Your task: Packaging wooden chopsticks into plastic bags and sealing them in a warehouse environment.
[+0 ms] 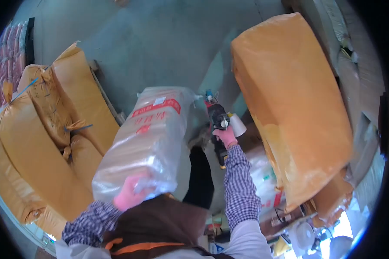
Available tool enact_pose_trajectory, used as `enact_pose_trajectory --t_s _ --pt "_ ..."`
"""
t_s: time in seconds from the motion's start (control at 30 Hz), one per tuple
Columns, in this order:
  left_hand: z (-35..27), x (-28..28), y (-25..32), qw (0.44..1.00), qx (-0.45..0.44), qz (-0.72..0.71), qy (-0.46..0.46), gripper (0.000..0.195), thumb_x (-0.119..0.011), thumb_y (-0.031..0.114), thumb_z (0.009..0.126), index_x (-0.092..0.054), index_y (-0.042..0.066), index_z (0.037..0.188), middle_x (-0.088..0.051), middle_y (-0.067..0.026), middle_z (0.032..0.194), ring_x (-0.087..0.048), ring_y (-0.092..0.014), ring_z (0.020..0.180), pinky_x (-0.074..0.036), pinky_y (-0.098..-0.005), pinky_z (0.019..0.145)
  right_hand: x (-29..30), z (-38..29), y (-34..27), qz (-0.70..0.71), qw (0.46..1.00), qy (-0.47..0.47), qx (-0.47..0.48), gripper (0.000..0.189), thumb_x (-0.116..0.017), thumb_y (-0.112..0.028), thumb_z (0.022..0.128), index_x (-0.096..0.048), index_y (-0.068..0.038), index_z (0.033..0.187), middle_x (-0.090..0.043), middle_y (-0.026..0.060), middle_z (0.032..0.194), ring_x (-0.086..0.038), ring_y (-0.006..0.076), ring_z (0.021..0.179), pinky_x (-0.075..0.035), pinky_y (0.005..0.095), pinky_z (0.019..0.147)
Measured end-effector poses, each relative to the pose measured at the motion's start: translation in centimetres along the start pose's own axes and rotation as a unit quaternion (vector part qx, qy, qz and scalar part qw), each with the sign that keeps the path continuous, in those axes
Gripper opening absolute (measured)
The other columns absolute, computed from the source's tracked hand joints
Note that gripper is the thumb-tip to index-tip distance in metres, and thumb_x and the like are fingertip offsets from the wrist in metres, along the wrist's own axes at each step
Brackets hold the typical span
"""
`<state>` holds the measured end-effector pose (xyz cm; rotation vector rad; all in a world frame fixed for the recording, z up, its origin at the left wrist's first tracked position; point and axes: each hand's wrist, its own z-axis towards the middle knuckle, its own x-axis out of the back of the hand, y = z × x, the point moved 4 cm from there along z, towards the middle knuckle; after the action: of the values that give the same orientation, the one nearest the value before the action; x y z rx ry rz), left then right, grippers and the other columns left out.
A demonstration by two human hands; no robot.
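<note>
A bulky clear plastic-wrapped bale (pixel 139 142) with red printing stands before me, its long side running away from my body. My left hand (pixel 134 191), in a pink glove, has bunched the loose film at the bale's near end. In my right hand (pixel 225 136), also pink-gloved, is the handle of what looks like a portable bag-closing sewing machine (pixel 218 115). A white thread cone (pixel 238 125) sits on the machine's right side. The machine's head is just right of the bale's far corner, near a wisp of plastic.
Several orange-wrapped bales (pixel 48 155) are packed together on the left, some tied with blue cord. A big orange sack (pixel 295 97) rises on the right. Pink plastic-wrapped packs (pixel 8 61) are at far left. Grey floor (pixel 168 42) stretches ahead. My dark-trousered leg (pixel 199 178) is beside the clear bale.
</note>
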<state>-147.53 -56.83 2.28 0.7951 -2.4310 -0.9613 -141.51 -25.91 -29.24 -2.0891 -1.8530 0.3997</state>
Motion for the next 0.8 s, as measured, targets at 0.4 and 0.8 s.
enact_pose_trajectory --t_s 0.4,0.8 --pt "-2.4 -3.2 5.1 0.951 -0.272 0.121 0.081 0.042 -0.06 -0.004 0.06 -0.06 0.01 0.099 -0.056 -0.0103 0.085 -0.057 -0.031 0.076 -0.047 -0.036 0.062 -3.8 -43.1 -15.8 0.263 0.964 -0.041 -0.016 0.025 -0.056 -0.001 0.077 -0.048 -0.004 0.101 -0.049 0.0045 0.068 -0.048 0.0166 0.054 -0.046 0.0329 0.057" --pt "-3.5 -2.1 5.6 0.947 -0.275 0.158 0.06 0.024 -0.059 0.008 0.07 -0.055 0.011 0.093 -0.053 -0.0086 0.084 -0.058 -0.029 0.073 -0.049 -0.038 0.059 -9.5 -40.5 -19.8 -0.109 0.981 -0.158 0.039 0.055 -0.076 -0.015 0.069 -0.05 0.0 0.115 -0.059 0.0086 0.107 -0.056 0.0184 0.102 -0.043 0.0329 0.09"
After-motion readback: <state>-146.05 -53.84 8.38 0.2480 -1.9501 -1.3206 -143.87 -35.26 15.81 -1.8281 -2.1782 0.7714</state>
